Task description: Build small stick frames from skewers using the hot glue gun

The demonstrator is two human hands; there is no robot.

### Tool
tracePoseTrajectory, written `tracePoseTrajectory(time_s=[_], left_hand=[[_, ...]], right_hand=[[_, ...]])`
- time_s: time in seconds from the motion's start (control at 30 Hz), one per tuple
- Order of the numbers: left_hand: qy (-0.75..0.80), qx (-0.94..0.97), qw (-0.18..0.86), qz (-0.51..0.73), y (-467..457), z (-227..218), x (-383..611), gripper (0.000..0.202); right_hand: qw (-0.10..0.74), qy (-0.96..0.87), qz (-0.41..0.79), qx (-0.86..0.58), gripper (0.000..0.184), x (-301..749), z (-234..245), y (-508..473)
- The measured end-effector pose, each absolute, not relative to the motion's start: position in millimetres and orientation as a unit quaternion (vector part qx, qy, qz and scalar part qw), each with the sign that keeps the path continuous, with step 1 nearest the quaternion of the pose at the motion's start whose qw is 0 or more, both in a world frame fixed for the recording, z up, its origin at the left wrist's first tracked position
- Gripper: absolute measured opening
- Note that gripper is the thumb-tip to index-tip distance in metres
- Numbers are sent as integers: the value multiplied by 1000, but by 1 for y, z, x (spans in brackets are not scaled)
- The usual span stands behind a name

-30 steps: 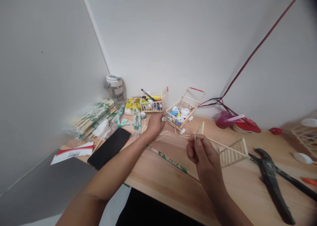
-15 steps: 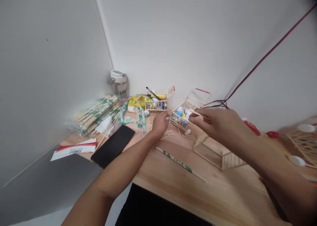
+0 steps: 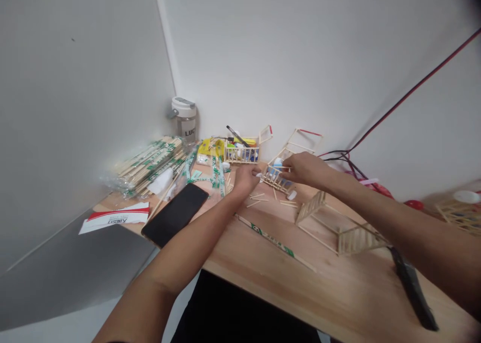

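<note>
- Head view: right hand (image 3: pixel 306 167) pinched a thin stick (image 3: pixel 281 167) over the stick basket (image 3: pixel 273 181), at the far side of the table (image 3: pixel 338 293).
- Left hand (image 3: pixel 246 179) lay curled just beside the basket; its grip could not be told.
- Stick frame (image 3: pixel 340 228) lay nearby, apart.

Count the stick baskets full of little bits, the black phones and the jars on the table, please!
Stick baskets full of little bits: 2
Black phones: 1
Jars: 1
Total: 4
</note>
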State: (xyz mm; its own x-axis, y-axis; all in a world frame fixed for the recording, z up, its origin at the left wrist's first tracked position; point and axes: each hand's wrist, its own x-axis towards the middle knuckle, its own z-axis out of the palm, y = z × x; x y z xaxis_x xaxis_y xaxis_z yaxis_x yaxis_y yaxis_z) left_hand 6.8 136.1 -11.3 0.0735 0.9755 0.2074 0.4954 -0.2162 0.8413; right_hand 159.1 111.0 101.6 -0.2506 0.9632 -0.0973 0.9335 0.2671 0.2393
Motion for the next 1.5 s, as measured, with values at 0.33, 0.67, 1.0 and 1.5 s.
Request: tracePoseTrajectory(time_s=[0.33, 0.67, 1.0, 1.5], left_hand=[[556, 618, 371, 414, 137, -16, 0, 25], [538, 566, 439, 446, 130, -13, -1, 9], [522, 554, 472, 446, 129, -15, 4, 10], [555, 697, 217, 398, 120, -6, -2, 15]], right_hand=[[94, 791, 77, 599, 33, 156, 104, 110], [65, 788, 83, 607, 33, 151, 104, 104], [52, 791, 81, 604, 34, 151, 102, 104], [45, 774, 88, 625, 36, 142, 101, 102]])
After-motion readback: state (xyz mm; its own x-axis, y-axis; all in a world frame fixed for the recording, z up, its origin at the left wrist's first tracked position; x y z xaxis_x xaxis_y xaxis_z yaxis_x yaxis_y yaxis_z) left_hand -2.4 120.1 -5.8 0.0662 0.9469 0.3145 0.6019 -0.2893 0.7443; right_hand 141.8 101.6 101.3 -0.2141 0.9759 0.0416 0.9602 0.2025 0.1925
